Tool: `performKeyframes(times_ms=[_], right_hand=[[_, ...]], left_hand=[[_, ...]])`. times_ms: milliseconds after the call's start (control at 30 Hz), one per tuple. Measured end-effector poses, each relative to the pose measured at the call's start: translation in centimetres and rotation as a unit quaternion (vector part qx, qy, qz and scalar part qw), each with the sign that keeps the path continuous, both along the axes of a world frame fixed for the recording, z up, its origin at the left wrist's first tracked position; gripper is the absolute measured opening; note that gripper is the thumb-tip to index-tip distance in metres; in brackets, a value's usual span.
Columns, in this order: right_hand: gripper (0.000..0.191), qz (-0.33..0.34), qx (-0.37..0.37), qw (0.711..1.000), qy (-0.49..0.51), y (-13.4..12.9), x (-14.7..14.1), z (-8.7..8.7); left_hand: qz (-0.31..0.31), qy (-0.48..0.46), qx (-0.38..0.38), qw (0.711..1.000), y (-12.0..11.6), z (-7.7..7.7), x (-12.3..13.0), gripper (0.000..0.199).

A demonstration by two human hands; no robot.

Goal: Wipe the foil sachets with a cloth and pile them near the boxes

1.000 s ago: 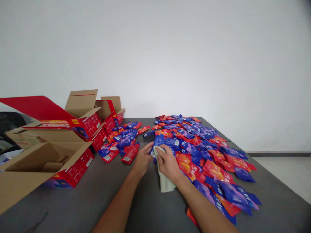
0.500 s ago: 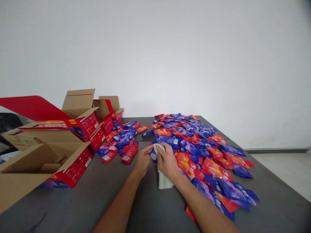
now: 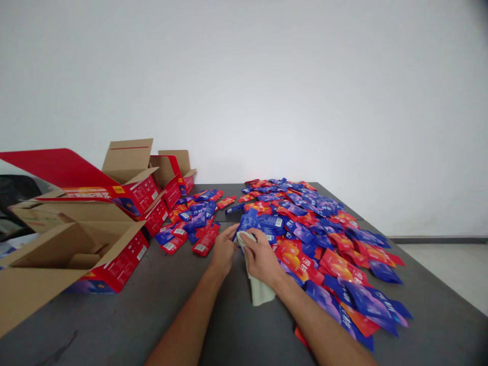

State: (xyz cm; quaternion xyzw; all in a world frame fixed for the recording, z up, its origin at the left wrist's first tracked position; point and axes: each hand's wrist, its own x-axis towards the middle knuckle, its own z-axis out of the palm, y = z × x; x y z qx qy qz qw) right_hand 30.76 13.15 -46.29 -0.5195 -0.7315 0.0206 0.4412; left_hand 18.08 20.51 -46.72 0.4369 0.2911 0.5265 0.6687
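Observation:
My right hand (image 3: pixel 262 258) grips a pale whitish cloth (image 3: pixel 261 292), which hangs below the fingers towards the tabletop. Its upper end is pressed against a blue pouch (image 3: pixel 248 220). My left hand (image 3: pixel 224 250) is closed on the near left side of that pouch, though its fingertips are partly hidden. Both hands are close together above the dark table (image 3: pixel 168 305). Right beside them spreads a big heap of red and blue pouches (image 3: pixel 301 259).
A smaller pile of red and blue pouches (image 3: pixel 198 218) lies left of my hands. Farther left stand several open red cartons; the nearest carton (image 3: pixel 120 264) has its brown flaps folded out. A white wall (image 3: pixel 244 91) rises behind the table.
The cloth's top has shifted down and left, and more of the blue pouch now shows above my hands. The view has turned slightly left.

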Motion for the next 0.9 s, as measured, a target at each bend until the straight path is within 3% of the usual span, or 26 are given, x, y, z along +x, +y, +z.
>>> performKeyframes(times_ms=[100,300,600,733,833,900], right_hand=[[0.043,0.01,0.002,1.0,0.02,-0.2,-0.3,0.2],[0.04,-0.073,0.042,0.988,0.133,-0.1,0.6,0.9],[0.04,-0.051,0.036,0.99,0.129,-0.1,0.3,0.9],[0.041,-0.038,0.039,0.991,0.124,-0.2,0.2,0.9],[0.04,-0.014,0.028,0.994,0.102,-0.1,0.1,0.6],[0.041,-0.006,0.023,0.996,0.088,-0.1,0.1,0.4]], left_hand=[[0.0,-0.033,-0.003,0.999,0.0,0.3,-0.1,0.072],[0.007,-0.066,-0.029,0.997,-0.4,1.1,-0.3,0.088],[-0.059,-0.018,-0.01,0.998,-0.2,0.2,-0.1,0.064],[-0.098,-0.022,-0.015,0.995,-1.0,0.6,0.8,0.051],[-0.097,-0.04,-0.017,0.994,-1.5,1.0,1.2,0.039],[-0.087,-0.058,-0.03,0.994,-1.6,1.2,1.2,0.042]])
